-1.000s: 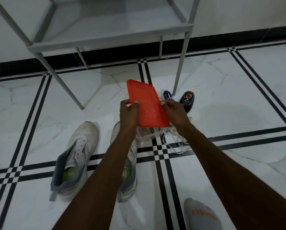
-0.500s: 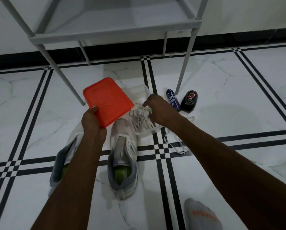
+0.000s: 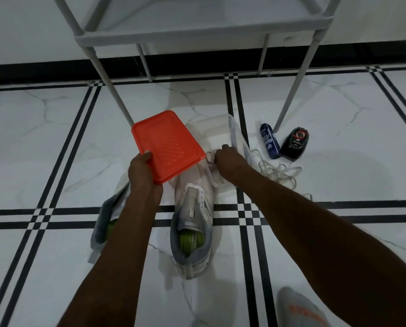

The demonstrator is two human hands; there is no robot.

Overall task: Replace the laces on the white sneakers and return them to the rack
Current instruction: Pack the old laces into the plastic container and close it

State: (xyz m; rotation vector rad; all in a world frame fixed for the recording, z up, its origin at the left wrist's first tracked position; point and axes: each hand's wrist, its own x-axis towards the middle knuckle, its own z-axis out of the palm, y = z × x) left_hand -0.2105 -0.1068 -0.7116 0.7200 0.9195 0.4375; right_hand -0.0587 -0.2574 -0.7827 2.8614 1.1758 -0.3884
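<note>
Left hand grips the near corner of an orange-red lid, thumb on top, lid held tilted above the floor over the toe of the left white sneaker, which is mostly hidden under the forearm. Right hand reaches into a clear plastic container sitting on the floor just beyond the toe of the right white sneaker; fingers are curled down among white laces inside it, but I cannot tell whether they actually pinch a lace. Both sneakers lie side by side on the floor in front of the rack, heels toward the person, green insoles visible, eyelets without laces. A second tangle of loose white laces lies on the floor just right of the container. Beyond that, beside the rack's front right leg, a dark blue bottle lies touching or nearly touching a black bottle with a red mark. Grey rack stands against the wall; lowest visible shelf carries nothing I can make out. A grey sock with orange lettering shows at the bottom right edge.
</note>
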